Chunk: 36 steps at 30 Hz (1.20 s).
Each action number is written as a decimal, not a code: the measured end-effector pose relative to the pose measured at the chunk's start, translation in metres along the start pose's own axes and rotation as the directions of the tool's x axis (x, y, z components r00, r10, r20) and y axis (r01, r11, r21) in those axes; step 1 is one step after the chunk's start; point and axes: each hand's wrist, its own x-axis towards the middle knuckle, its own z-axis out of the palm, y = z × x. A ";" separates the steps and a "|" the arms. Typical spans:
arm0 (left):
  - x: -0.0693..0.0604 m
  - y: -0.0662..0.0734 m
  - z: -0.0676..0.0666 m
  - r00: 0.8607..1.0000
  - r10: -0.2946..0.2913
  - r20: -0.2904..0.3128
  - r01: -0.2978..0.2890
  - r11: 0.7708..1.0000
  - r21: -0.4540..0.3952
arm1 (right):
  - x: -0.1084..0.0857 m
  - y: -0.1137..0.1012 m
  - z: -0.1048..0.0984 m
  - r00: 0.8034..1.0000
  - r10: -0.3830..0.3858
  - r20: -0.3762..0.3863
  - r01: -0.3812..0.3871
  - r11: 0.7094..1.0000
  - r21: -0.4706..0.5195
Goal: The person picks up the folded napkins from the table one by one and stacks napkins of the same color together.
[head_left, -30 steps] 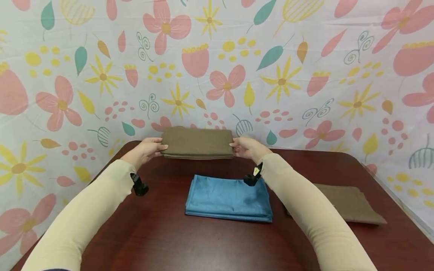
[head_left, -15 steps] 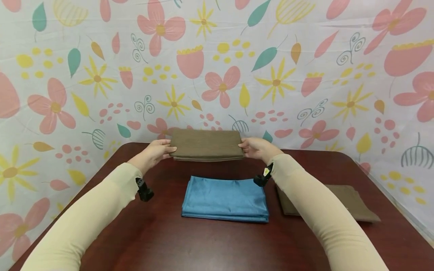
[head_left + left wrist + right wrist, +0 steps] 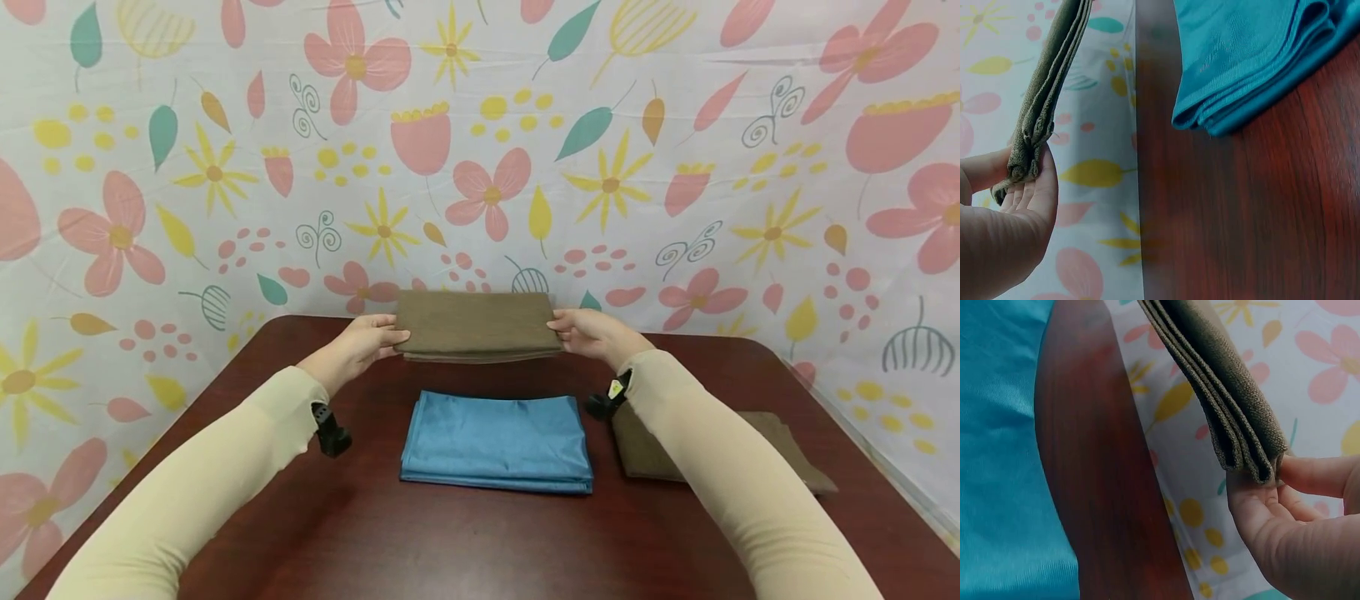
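A folded brown cloth (image 3: 477, 323) is held up above the far part of the table, stretched level between both hands. My left hand (image 3: 365, 343) pinches its left end, thumb on one face and fingers on the other; the left wrist view shows the stacked layers of the brown cloth (image 3: 1041, 94) in that grip. At the opposite end my right hand (image 3: 592, 333) pinches the layers the same way, seen close in the right wrist view. A folded blue cloth (image 3: 497, 442) lies flat on the table nearer the body, apart from both hands.
Another folded brown cloth (image 3: 780, 433) lies on the right of the dark red wooden table (image 3: 480, 542), partly hidden by the right forearm. A white flower-print sheet (image 3: 480, 100) hangs behind the table's far edge.
Both hands have shifted right with the held brown cloth, which now hangs more nearly behind the blue cloth. The view turned slightly early on; the cloths on the table stay put.
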 end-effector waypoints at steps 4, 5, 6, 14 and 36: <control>-0.001 0.001 0.007 1.000 0.011 0.014 -0.010 1.000 -0.017 | -0.007 -0.001 -0.007 1.000 0.005 0.003 -0.005 1.000 -0.005; -0.001 0.001 0.008 1.000 0.012 0.017 -0.012 1.000 -0.024 | -0.009 -0.002 -0.008 1.000 0.005 0.009 -0.005 1.000 -0.007; 0.000 0.001 0.010 1.000 0.013 0.019 -0.013 0.999 -0.031 | -0.012 -0.002 -0.010 1.000 0.004 0.012 -0.004 1.000 -0.010; -0.003 0.000 0.027 0.999 0.008 0.047 -0.004 0.997 -0.083 | -0.031 0.000 -0.024 0.999 -0.019 0.034 0.021 0.999 -0.032; -0.007 0.001 0.080 0.989 0.031 0.144 -0.018 0.996 -0.087 | -0.080 0.006 -0.074 0.998 -0.058 -0.021 0.056 0.995 -0.084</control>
